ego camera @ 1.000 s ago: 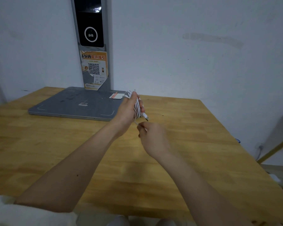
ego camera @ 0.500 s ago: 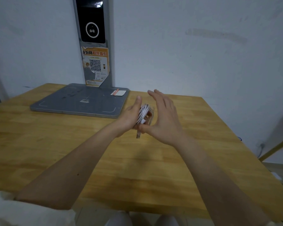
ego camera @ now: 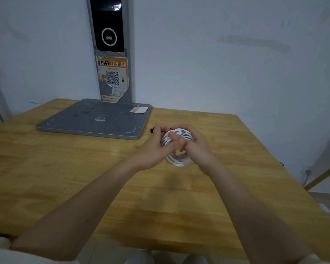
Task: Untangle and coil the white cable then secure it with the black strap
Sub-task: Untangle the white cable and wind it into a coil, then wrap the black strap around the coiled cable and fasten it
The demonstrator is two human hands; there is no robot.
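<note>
The white cable [ego camera: 177,159] is wound into a round coil and held above the wooden table [ego camera: 65,168]. My left hand [ego camera: 156,149] grips the coil from the left, its thumb across the loops. My right hand [ego camera: 196,143] wraps the coil from the right, fingers curled over its top. A thin black strap [ego camera: 152,129] with a red streak sticks out to the left behind my left fingers, at the coil's upper edge. How far it goes round the coil is hidden.
A grey flat scanner base [ego camera: 93,121] lies at the table's back left, with an upright post [ego camera: 109,48] carrying a QR sticker. A white card [ego camera: 139,109] lies on the base. The table's right edge [ego camera: 274,159] drops to the floor.
The coil has turned from edge-on to face-on. My right hand went from flat beside it to curled round it, and the black strap now shows at the top.
</note>
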